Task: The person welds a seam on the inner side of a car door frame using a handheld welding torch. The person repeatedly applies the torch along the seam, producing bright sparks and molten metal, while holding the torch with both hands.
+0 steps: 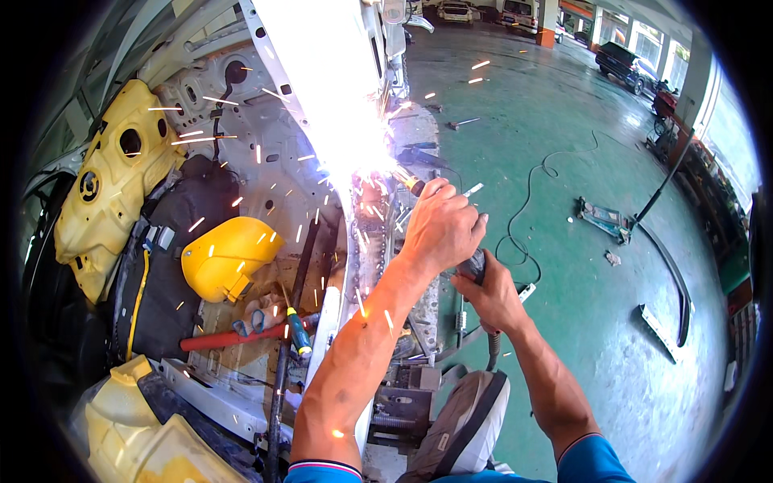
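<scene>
Both my hands are wrapped round a welding torch (473, 266). My left hand (443, 221) grips it near the front, behind the brass-coloured nozzle (409, 182). Lower down, my right hand (493, 294) closes on the dark handle, with the torch cable (493, 350) hanging below. The nozzle points at the white car body pillar (294, 68), where it meets the sill. A blinding arc hides the tip and the joint, and sparks fly out over the car floor and my left forearm.
Inside the car shell lie a yellow welding face shield (221, 256), a screwdriver (298, 332) and a red tube (233, 338). Yellow moulded parts (113, 181) stand at left. On the green floor are a thin cable (527, 201), a floor jack (605, 219) and metal strips (659, 332).
</scene>
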